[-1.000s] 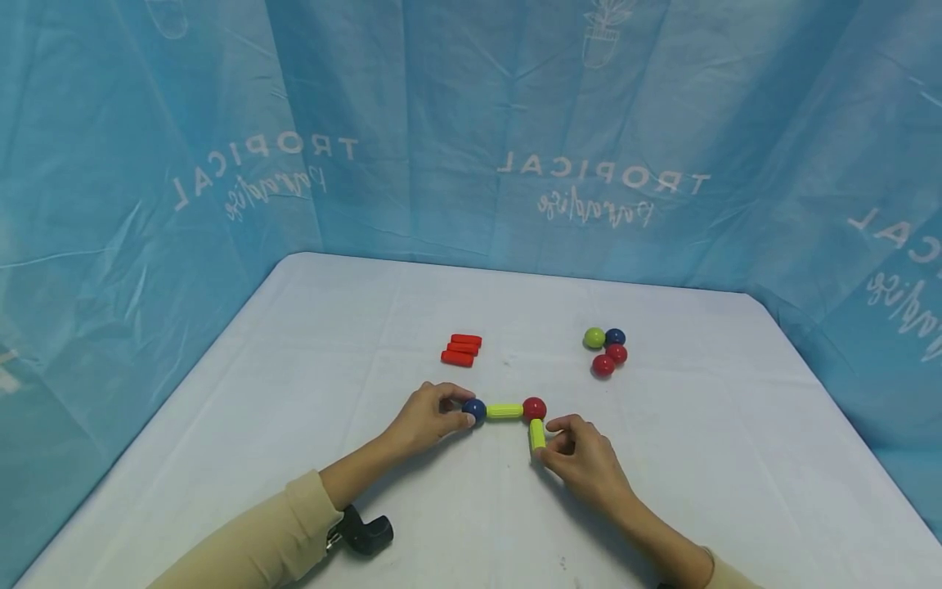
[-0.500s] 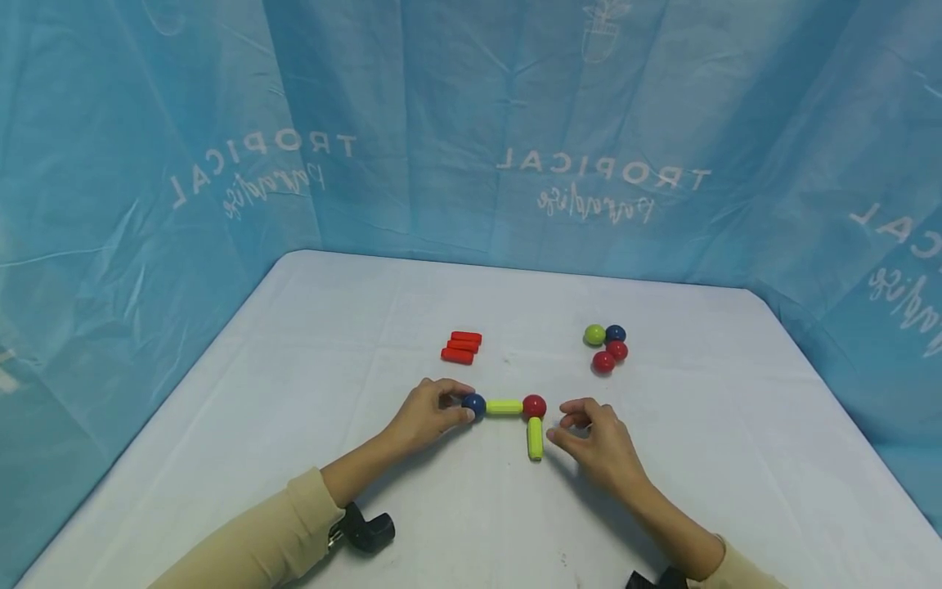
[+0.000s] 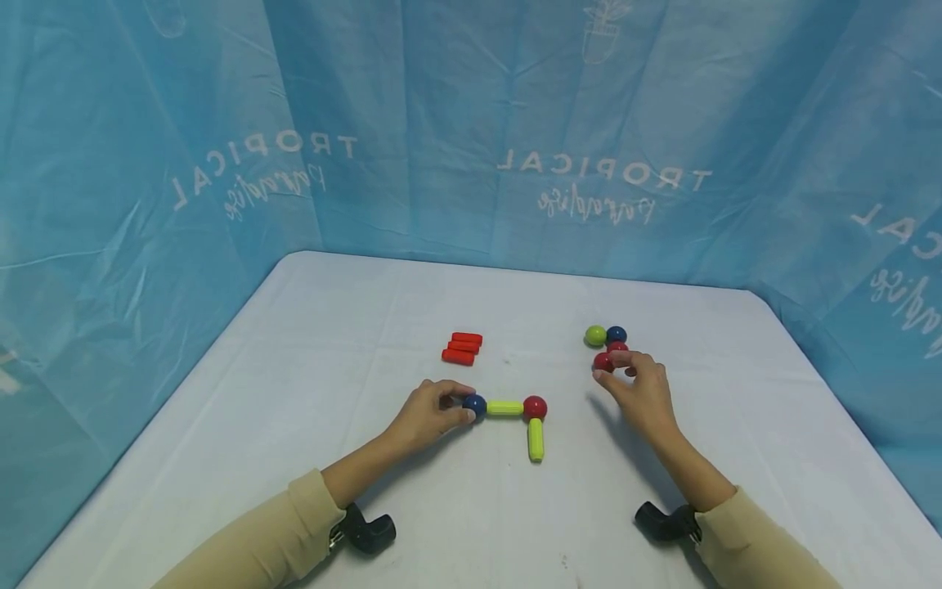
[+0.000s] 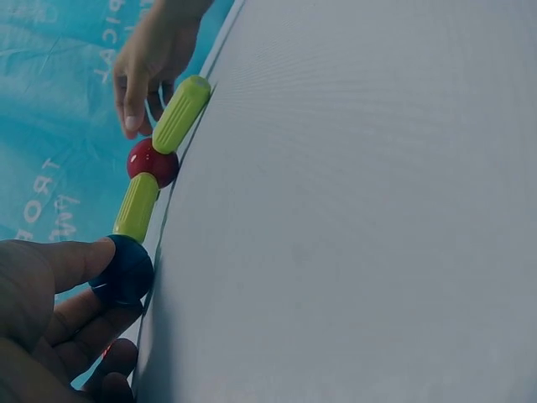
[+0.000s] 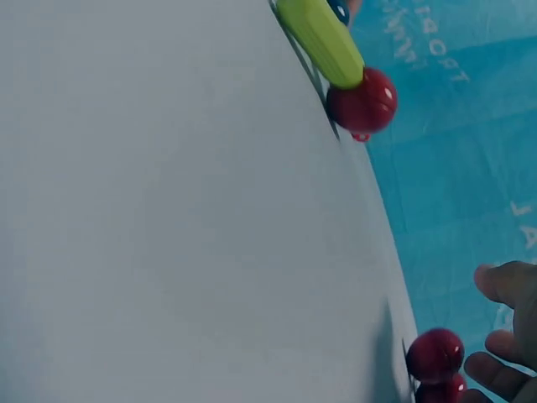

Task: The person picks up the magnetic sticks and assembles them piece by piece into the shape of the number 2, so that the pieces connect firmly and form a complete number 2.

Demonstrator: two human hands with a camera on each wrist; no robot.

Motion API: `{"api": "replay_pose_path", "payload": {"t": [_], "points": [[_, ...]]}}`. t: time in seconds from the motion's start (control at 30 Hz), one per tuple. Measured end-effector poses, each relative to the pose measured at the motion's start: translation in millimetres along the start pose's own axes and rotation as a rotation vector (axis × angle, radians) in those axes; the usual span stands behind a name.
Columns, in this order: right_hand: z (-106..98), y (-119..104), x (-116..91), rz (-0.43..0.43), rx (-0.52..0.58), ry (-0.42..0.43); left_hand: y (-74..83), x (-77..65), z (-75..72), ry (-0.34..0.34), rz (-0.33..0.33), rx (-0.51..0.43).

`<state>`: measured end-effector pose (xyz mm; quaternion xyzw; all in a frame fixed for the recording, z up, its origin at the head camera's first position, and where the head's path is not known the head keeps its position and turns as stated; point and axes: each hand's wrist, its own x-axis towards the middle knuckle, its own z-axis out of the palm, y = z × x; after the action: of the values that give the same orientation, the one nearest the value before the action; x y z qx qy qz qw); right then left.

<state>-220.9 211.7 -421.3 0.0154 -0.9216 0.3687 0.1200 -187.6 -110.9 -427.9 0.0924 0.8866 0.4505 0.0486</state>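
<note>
My left hand [image 3: 427, 419] pinches a blue ball [image 4: 127, 270] between thumb and fingers. From that ball a yellow-green rod [image 3: 504, 408] runs right to a red ball [image 3: 535, 408]. A second yellow-green rod [image 3: 536, 440] extends from this red ball toward the front edge, forming a corner. My right hand [image 3: 644, 397] reaches over a loose red ball [image 3: 603, 361], overlapping it in the head view. In the right wrist view its fingers are spread, a small gap from the loose red ball [image 5: 435, 356].
Behind the right hand lie another red ball [image 3: 618, 348], a blue ball [image 3: 616, 334] and a green ball [image 3: 595, 335]. Three red rods [image 3: 460, 348] lie side by side behind the joined pieces. A blue printed curtain [image 3: 456, 131] hangs behind the white table [image 3: 346, 311].
My right hand has let go of the front yellow-green rod and moved right and away to the loose balls. My left hand has stayed at the blue ball.
</note>
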Motion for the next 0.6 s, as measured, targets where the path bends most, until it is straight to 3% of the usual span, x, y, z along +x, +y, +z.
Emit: {"api": "replay_pose_path", "payload": {"t": [0.27,0.6], "points": [[1.0,10.5,18.5,0.035,0.012,-0.008,0.5,0.0,-0.1,0.002,0.000,-0.002],[5.7,18.6,24.9,0.030,-0.042,-0.008,0.7,0.1,0.2,-0.003,-0.013,-0.001]]}}
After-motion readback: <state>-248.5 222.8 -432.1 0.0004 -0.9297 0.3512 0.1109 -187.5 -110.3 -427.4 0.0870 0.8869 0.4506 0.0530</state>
